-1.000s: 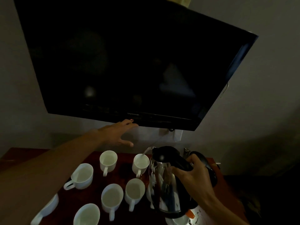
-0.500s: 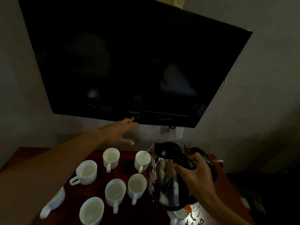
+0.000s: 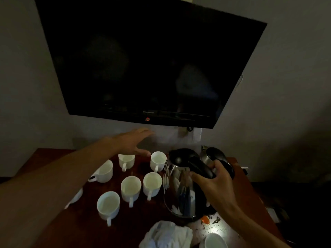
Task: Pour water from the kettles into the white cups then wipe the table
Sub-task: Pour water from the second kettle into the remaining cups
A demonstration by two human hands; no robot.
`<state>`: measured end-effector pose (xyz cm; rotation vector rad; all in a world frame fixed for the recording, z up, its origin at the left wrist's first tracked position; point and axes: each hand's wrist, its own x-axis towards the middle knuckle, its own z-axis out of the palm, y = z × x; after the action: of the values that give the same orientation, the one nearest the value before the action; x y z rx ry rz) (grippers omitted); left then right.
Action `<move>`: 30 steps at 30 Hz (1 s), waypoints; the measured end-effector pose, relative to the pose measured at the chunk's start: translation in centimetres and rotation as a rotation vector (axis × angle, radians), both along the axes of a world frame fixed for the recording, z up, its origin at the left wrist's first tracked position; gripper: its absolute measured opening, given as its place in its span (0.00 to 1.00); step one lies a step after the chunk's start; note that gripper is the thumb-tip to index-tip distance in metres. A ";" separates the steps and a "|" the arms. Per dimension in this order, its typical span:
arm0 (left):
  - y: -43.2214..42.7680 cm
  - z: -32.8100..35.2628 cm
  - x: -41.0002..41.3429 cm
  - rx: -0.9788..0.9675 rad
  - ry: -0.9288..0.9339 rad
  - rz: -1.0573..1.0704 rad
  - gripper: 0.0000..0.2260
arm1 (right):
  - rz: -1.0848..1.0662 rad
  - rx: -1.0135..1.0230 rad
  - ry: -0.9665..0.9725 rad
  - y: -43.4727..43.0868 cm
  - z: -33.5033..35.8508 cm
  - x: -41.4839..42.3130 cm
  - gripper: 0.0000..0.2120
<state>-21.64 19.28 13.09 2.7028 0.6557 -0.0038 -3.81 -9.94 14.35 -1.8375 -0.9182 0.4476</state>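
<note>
My right hand [image 3: 215,183] grips the black handle of a shiny steel kettle [image 3: 180,185], held nearly upright just right of the white cups. Several white cups [image 3: 130,187] stand on the dark red table [image 3: 53,154], the far-right one [image 3: 158,160] beside the kettle's spout. Stretched out with fingers straight, my left hand [image 3: 134,142] hovers above the back cups near the wall and holds nothing. A second kettle [image 3: 207,156] stands behind the first, partly hidden. A crumpled white cloth [image 3: 166,235] lies at the front.
A large dark television [image 3: 148,59] hangs on the wall above the table. Another white cup [image 3: 214,240] sits at the front right on a patterned lit patch. The table's right edge runs close to my right forearm.
The kettle has tipped back from pouring into the far-right cup to nearly upright. The view has dropped, showing the cloth and front cup. My left hand stays outstretched.
</note>
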 end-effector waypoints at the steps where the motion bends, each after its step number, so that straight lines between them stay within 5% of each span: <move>1: -0.4 -0.2 -0.3 0.001 0.004 0.000 0.41 | 0.006 -0.007 0.007 -0.4 -0.1 -0.2 0.17; 30: -3.9 -3.7 -7.4 -0.043 -0.028 0.035 0.39 | 0.064 -0.309 -0.030 0.1 -2.5 -3.2 0.17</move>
<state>-29.05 15.37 9.36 2.6447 0.6871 0.0288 -7.05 -9.81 11.81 -2.1023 -0.9720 0.6321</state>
